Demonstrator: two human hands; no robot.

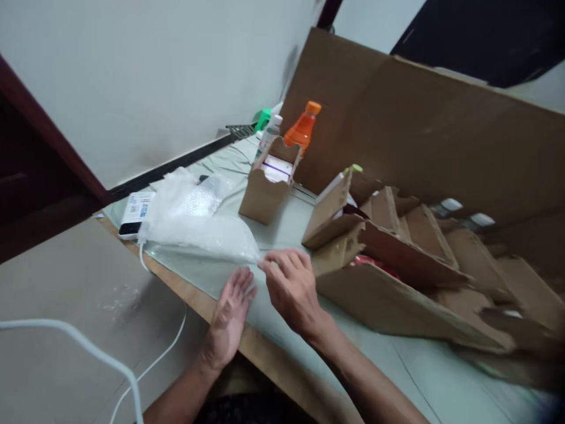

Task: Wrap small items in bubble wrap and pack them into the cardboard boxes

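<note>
A clear white bubble-wrap sheet or bag (pixel 207 235) stretches across the left end of the table. My right hand (pixel 292 285) has its fingers closed in a pinch at the wrap's near right corner. Beside it, at the table's front edge, my left hand (pixel 232 315) is open with fingers extended, slightly blurred, and holds nothing. Just right of my right hand stands a divided cardboard organizer (pixel 375 294), with something red (pixel 377 265) in its front compartment.
A small cardboard box (pixel 265 194) holds a white-and-purple pack. Behind it are an orange bottle (pixel 302 129) and a clear bottle (pixel 268 138). A white box-shaped device (pixel 135 215) with a cable lies at the left edge. A tall cardboard panel (pixel 397 129) backs the table.
</note>
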